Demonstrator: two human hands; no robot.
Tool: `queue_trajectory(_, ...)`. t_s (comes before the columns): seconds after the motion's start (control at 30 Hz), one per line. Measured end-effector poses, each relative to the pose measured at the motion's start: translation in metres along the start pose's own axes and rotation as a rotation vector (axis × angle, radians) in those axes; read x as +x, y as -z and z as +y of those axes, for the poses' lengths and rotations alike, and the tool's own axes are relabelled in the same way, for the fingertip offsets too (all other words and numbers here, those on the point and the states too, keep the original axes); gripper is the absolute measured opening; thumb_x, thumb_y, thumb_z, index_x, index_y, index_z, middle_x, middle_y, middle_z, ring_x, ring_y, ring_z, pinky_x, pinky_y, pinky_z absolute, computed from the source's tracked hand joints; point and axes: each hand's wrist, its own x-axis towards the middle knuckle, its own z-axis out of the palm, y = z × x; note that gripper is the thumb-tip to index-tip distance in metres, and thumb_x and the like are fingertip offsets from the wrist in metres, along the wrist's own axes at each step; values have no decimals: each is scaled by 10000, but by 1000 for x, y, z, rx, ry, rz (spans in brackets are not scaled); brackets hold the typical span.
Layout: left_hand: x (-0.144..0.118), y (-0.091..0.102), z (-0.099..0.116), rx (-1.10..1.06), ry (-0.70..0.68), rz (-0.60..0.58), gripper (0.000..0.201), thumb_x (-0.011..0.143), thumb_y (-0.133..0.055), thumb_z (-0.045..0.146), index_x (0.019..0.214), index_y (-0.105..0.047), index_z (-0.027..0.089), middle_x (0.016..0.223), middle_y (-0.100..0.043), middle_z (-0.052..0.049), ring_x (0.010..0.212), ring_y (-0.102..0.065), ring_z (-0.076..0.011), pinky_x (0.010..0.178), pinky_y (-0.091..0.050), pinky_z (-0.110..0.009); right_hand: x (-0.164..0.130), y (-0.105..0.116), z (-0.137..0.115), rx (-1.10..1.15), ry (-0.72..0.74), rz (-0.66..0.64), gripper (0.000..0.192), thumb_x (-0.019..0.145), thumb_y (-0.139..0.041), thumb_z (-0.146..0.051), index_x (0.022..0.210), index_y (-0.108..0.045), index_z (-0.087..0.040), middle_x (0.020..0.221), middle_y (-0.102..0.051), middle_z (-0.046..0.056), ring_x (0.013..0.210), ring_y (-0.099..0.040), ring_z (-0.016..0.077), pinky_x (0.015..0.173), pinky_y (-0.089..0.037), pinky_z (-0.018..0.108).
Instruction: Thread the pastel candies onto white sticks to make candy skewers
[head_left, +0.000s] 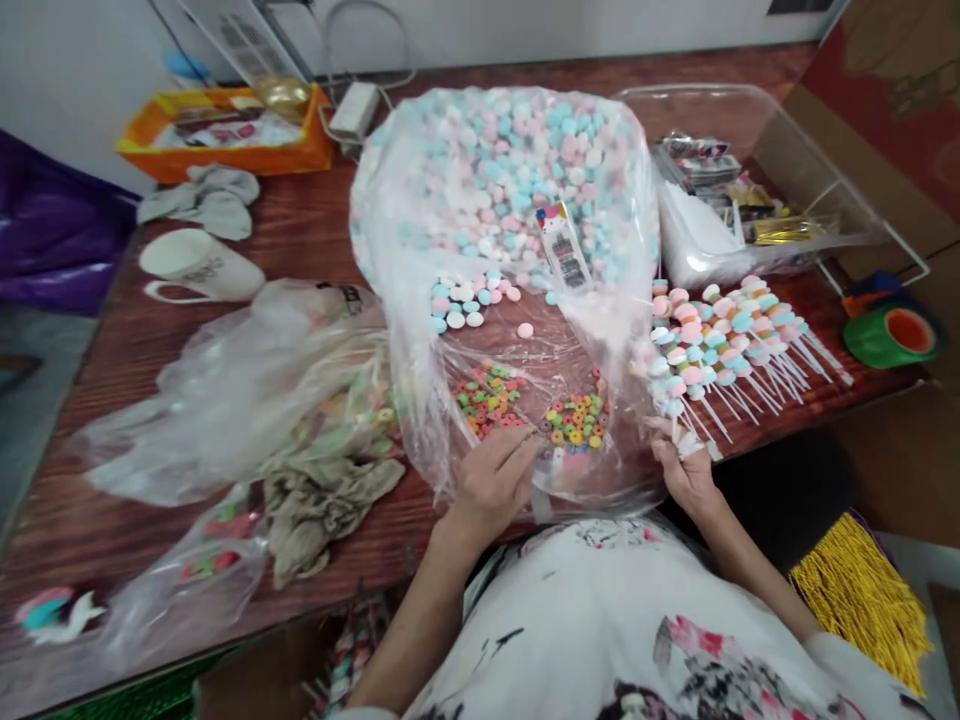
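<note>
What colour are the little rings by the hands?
Mixed: red, orange, yellow, green little rings; head view.

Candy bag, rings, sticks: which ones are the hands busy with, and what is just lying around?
In use:
- left hand on the ring candies
- right hand by the sticks
- candy bag

Lying about:
- mug
- orange tray
- gloves
- green tape
- clear box
- rag

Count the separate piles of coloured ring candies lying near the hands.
2: one ring pile beside the left hand, another ring pile further right, between both hands. More may hide under folds of plastic.
</note>
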Motion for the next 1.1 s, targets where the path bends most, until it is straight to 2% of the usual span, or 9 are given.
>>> queue_trajectory(0.1, -2, -3, 1, 22, 24, -14, 290, 875, -525, 84, 1135, -620, 171, 1040, -695, -117, 1018, -659, -203, 903, -566, -382, 5, 3, -10, -90, 69, -87, 372, 910, -522, -370, 1246, -623, -247, 986, -704, 77, 990, -659, 258, 870, -535, 403)
queue_trajectory(0.17, -4, -2, 1, 29, 34, -41, 271, 874, -516, 74, 1106, -625, 165, 1021, -690, -113, 981, -659, -194, 882, -567, -370, 8, 3, -19, -79, 53, -138, 389, 926, -508, -370, 1295, -594, -286, 1058, -696, 69, 1051, -643, 261, 894, -532, 404)
queue_trajectory(0.3, 3, 5, -8, 65, 76, -167, 209, 878, -511, 81, 1022, -642, 159, 967, -675, -99, 935, -647, -186, 855, -555, -348, 10, -7, -30, 106, 2, -256, 336, 942, -507, -361, 1248, -635, -308, 870, -670, 31, 799, -639, 209, 738, -539, 357)
queue_trajectory(0.43, 28, 14, -30, 129, 148, -318, 171, 909, -502, 141, 975, -658, 165, 933, -661, -94, 928, -627, -187, 857, -524, -338, 10, -26, -20, 278, -55, -165, 281, 928, -536, -368, 1131, -704, -269, 629, -546, -19, 564, -508, 152, 560, -468, 297)
queue_trajectory(0.53, 59, 19, -52, 206, 194, -449, 199, 940, -481, 211, 910, -664, 141, 907, -666, -101, 925, -625, -194, 867, -504, -337, 11, -34, -8, 238, -44, -111, 242, 899, -571, -375, 1022, -747, -262, 594, -520, -26, 550, -487, 149, 559, -457, 300)
queue_trajectory(0.7, 114, 26, -98, 459, 444, -601, 230, 918, -503, 226, 931, -679, 78, 986, -686, -160, 967, -635, -227, 885, -477, -340, 14, -32, -3, 187, -30, -174, 279, 915, -534, -414, 1016, -742, -259, 610, -518, -14, 573, -496, 169, 571, -455, 313)
queue_trajectory(0.8, 133, 21, -122, 504, 521, -609, 244, 880, -548, 240, 976, -684, 62, 1053, -680, -193, 1039, -623, -261, 912, -464, -348, 16, -31, -7, 239, -30, -218, 354, 948, -457, -457, 1027, -709, -221, 636, -494, -4, 611, -486, 173, 600, -453, 317)
queue_trajectory(0.93, 138, 5, -142, 483, 545, -599, 215, 812, -574, 182, 945, -712, 85, 1044, -694, -188, 1016, -638, -258, 878, -466, -312, 17, -32, -11, 297, -17, -213, 392, 963, -445, -454, 774, -640, -172, 647, -468, -1, 620, -451, 148, 622, -411, 291)
queue_trajectory(1.1, 134, -2, -161, 360, 515, -570, 247, 777, -523, 161, 875, -750, 142, 957, -736, -103, 905, -649, -207, 831, -455, -281, 14, -31, -6, 294, -27, -138, 375, 944, -511, -429, 665, -557, -183, 624, -464, -3, 602, -434, 142, 594, -373, 281)
